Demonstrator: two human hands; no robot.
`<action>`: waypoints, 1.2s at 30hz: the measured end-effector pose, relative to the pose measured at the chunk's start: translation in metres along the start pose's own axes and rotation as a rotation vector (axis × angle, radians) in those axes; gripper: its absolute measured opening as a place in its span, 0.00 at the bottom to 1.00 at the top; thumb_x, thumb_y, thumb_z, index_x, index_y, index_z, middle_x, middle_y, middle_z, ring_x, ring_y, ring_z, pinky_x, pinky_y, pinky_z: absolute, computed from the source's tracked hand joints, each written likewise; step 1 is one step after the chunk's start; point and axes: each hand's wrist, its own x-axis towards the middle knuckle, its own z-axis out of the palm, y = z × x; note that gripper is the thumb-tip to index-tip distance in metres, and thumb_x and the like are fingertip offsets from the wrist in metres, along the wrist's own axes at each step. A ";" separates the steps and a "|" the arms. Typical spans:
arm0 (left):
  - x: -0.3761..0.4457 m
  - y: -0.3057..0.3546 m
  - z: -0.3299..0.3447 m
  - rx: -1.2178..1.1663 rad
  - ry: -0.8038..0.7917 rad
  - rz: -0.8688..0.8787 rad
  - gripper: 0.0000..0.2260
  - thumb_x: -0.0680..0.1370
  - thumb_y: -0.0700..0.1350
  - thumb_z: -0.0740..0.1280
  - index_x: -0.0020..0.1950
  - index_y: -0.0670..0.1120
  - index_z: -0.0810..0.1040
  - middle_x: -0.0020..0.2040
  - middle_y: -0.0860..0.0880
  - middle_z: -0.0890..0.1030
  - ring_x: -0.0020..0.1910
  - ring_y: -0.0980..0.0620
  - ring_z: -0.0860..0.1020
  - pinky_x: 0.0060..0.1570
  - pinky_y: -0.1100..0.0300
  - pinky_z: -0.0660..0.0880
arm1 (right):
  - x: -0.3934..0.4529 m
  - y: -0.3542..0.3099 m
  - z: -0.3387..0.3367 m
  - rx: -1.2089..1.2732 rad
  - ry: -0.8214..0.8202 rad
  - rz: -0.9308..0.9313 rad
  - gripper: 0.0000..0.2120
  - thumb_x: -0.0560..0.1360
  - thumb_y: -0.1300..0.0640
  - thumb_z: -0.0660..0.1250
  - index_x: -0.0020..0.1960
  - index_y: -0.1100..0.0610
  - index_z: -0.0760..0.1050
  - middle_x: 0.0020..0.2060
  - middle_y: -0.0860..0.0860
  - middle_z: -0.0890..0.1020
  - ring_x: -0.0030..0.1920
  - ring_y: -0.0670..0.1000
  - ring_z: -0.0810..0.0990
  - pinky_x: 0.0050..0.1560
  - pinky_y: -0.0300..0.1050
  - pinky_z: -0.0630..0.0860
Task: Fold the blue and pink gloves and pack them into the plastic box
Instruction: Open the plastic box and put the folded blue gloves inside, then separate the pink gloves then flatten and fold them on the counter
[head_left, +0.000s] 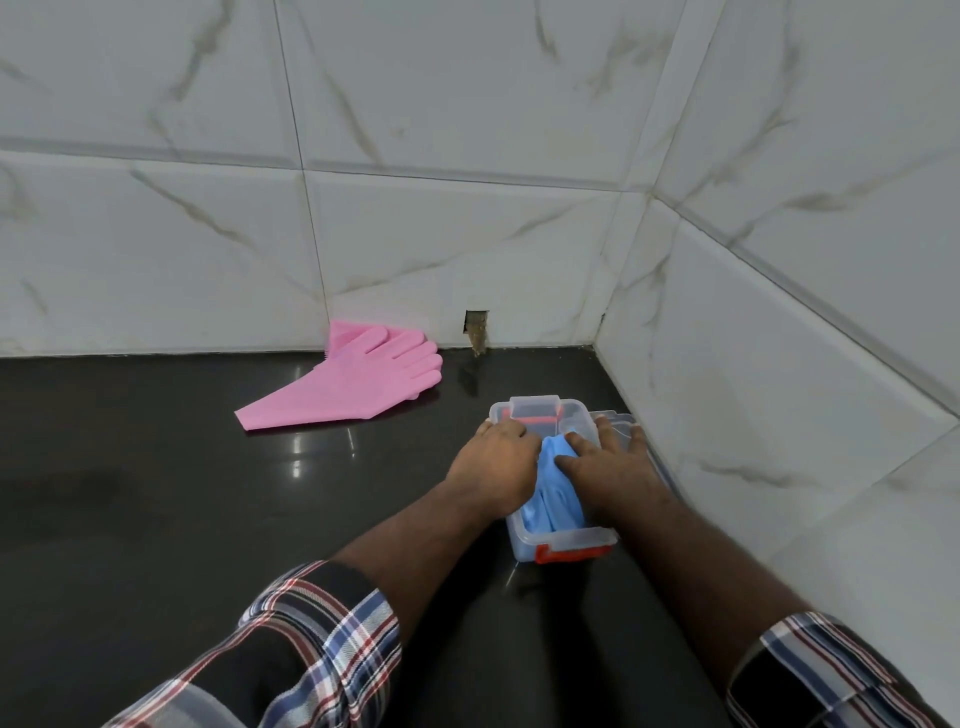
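Head view: both hands, left hand (493, 462) and right hand (608, 462), press flat-fingered on the blue gloves (553, 499) in the plastic box (563, 551); pink gloves (353, 384) lie well apart, far-left of the fingers, left hand nearer.

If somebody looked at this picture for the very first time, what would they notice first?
Probably the bright pink gloves, lying flat on the dark counter by the tiled wall, far from the hands. Next, the blue gloves bunched inside the clear plastic box near the corner, with the left hand and right hand both pressing down on them.
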 end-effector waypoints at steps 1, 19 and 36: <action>-0.002 -0.002 0.001 -0.020 0.019 0.007 0.11 0.82 0.45 0.58 0.59 0.46 0.79 0.57 0.46 0.79 0.57 0.47 0.76 0.66 0.51 0.70 | -0.001 -0.001 -0.002 0.014 -0.002 0.003 0.30 0.76 0.48 0.67 0.75 0.45 0.62 0.80 0.52 0.51 0.78 0.65 0.42 0.70 0.77 0.43; -0.076 -0.092 -0.021 -0.099 0.059 -0.243 0.32 0.77 0.51 0.68 0.79 0.49 0.59 0.79 0.49 0.63 0.77 0.50 0.62 0.77 0.46 0.59 | -0.009 -0.133 -0.077 0.453 0.368 -0.102 0.11 0.76 0.55 0.64 0.58 0.55 0.75 0.54 0.55 0.79 0.54 0.58 0.78 0.54 0.55 0.77; -0.143 -0.209 -0.023 0.003 -0.115 -0.487 0.27 0.82 0.49 0.61 0.79 0.47 0.58 0.81 0.45 0.56 0.80 0.43 0.55 0.77 0.44 0.55 | 0.038 -0.234 -0.074 0.645 0.151 -0.176 0.29 0.77 0.58 0.61 0.77 0.53 0.61 0.75 0.51 0.66 0.75 0.55 0.61 0.73 0.54 0.64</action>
